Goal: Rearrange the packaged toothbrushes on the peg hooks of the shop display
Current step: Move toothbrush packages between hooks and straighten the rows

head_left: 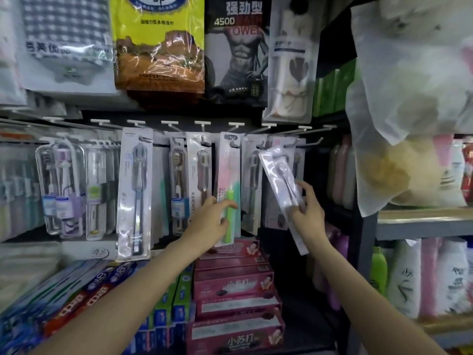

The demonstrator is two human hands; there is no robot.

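Right hand (308,213) pinches a tilted clear plastic toothbrush packet (282,185) holding one toothbrush; left hand (211,221) grips a hanging pink card pack (227,185) containing a green-handled toothbrush.

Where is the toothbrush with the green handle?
In the head view, the green-handled toothbrush pack hangs mid-row on the peg hooks, just above the pink toothpaste boxes. The left hand holds its lower part.
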